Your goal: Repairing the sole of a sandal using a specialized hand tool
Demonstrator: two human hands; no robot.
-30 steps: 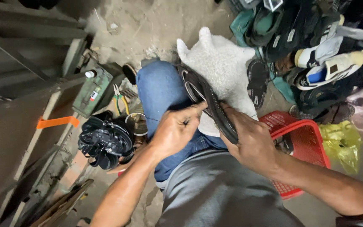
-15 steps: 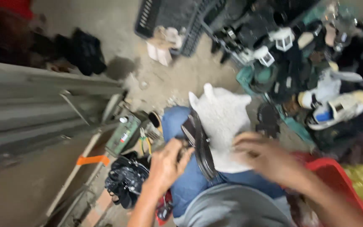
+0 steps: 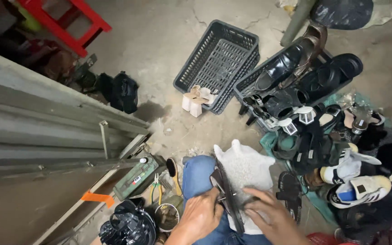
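Observation:
A black sandal stands on edge across my knee, over a white cloth spread on my blue jeans. My left hand grips the sandal near its lower half. My right hand lies on the white cloth beside the sandal, with its fingertips touching the sandal's side. Both hands sit at the bottom edge of the head view.
Two dark plastic crates lie on the concrete floor ahead. A heap of shoes and sandals fills the right side. Pliers, a brush, a green box and a metal tin sit at my left. A red stool stands far left.
The view has tilted up and away, showing more floor, crates and the red stool. My right hand moved off the sandal's top end down onto the cloth. The left hand keeps its hold.

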